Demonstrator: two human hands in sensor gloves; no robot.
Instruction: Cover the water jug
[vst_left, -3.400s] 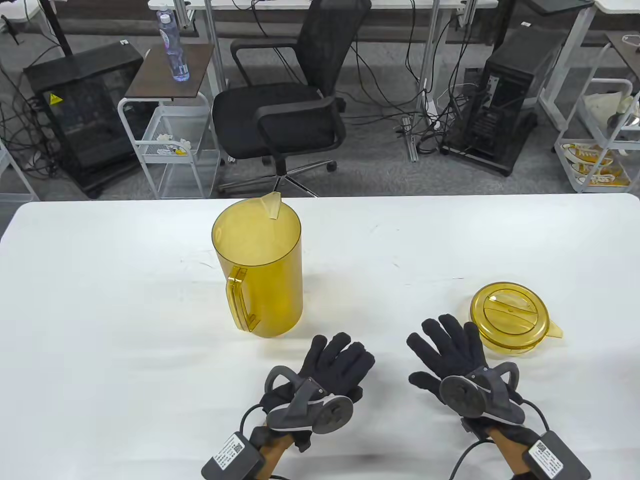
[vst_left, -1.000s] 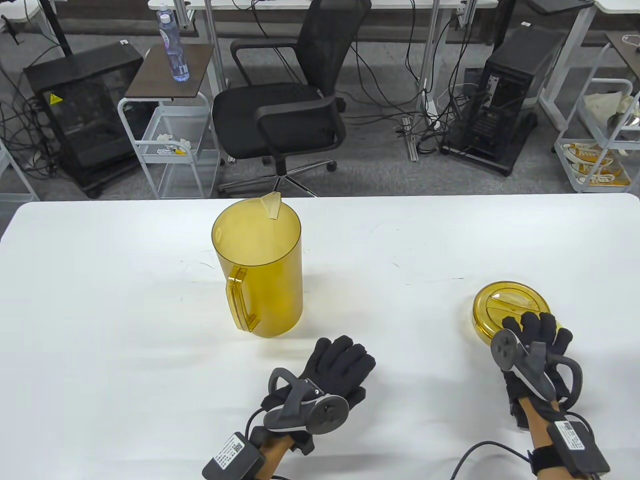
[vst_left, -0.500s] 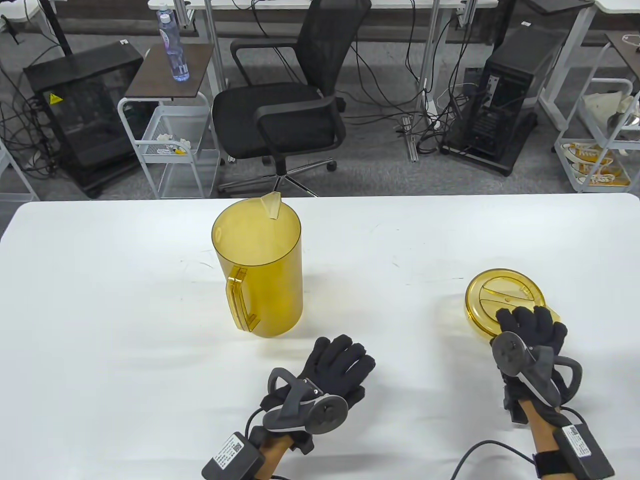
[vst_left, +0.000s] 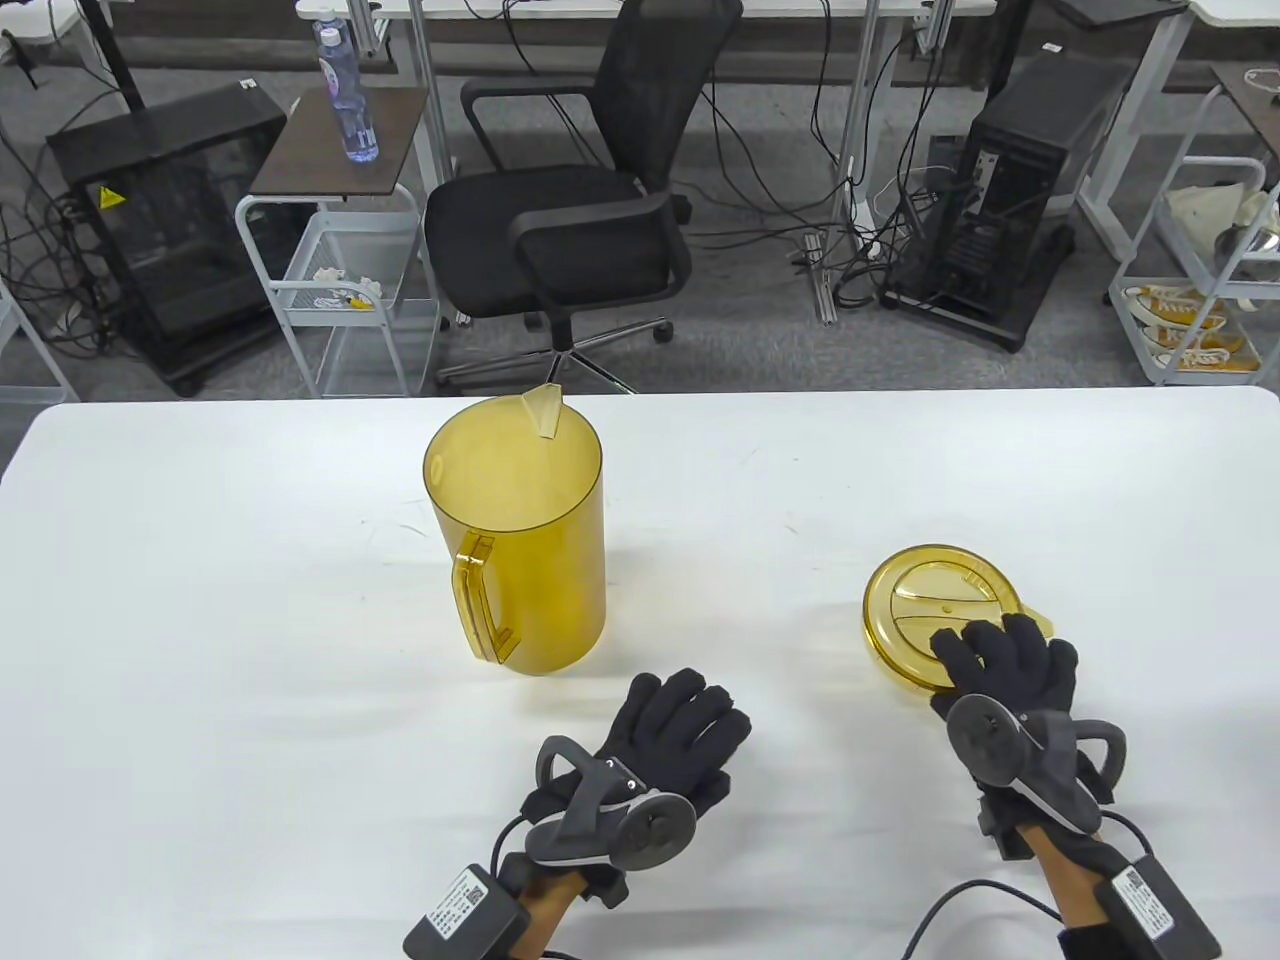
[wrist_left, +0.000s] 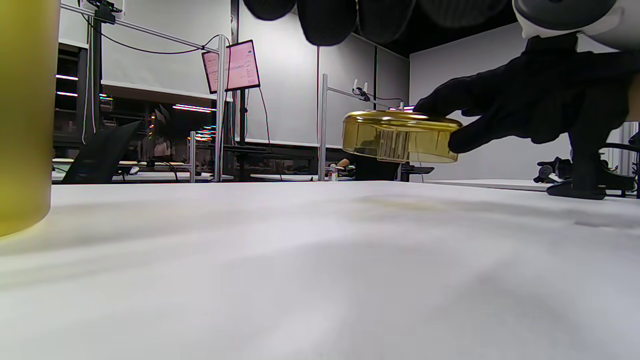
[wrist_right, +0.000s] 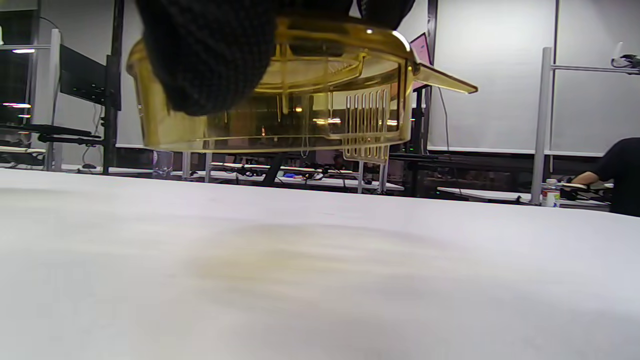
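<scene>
A tall yellow see-through jug (vst_left: 520, 540) stands upright and uncovered on the white table (vst_left: 200, 600), handle toward me, spout at the far rim. Its wall fills the left edge of the left wrist view (wrist_left: 22, 115). My right hand (vst_left: 1005, 665) grips the near edge of the round yellow lid (vst_left: 935, 610) and holds it off the table, right of the jug. The left wrist view shows the lid (wrist_left: 400, 136) in the air, fingers (wrist_left: 500, 112) above and thumb below. In the right wrist view the lid (wrist_right: 300, 100) hangs above the tabletop. My left hand (vst_left: 680, 725) lies flat on the table, holding nothing.
A black office chair (vst_left: 570, 210) stands behind the table's far edge. A small cart with a water bottle (vst_left: 342, 95) is at the back left. Computer towers, cables and shelves line the floor beyond.
My right hand went to the lid, gripped it, lifted it off the table and is carrying it left toward the jug. The left hand and the jug have stayed put.
</scene>
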